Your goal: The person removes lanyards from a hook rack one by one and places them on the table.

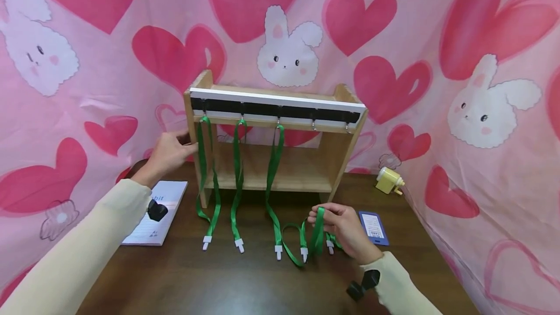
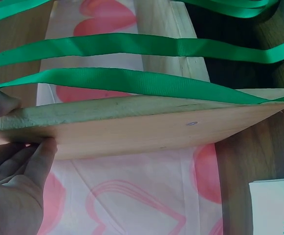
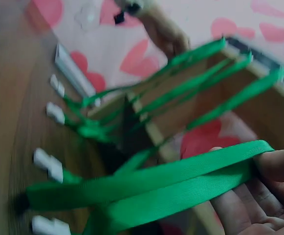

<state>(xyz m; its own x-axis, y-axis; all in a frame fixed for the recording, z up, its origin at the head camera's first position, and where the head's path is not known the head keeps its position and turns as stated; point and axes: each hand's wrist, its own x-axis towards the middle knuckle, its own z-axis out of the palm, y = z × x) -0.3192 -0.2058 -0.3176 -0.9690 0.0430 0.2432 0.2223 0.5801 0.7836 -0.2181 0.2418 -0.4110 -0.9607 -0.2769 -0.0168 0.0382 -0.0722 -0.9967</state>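
A wooden shelf (image 1: 271, 185) stands on the dark table, its front rail fitted with several hooks. Three green lanyards (image 1: 272, 164) hang from the left and middle hooks, their white clips low in front. My left hand (image 1: 168, 152) grips the edge of the shelf's left side panel (image 2: 132, 127), thumb on one face and fingers on the other. In front of the shelf's right part, my right hand (image 1: 345, 227) pinches the loop of another green lanyard (image 3: 181, 196). Below that hand, more green strap and two white clips (image 1: 304, 254) show at the table.
Two hooks at the right, including the end hook (image 1: 348, 128), bear no lanyard. A blue card holder (image 1: 373, 228) lies right of my right hand, with a yellow pencil sharpener (image 1: 389, 180) behind it. A white notebook (image 1: 158, 213) lies under my left forearm.
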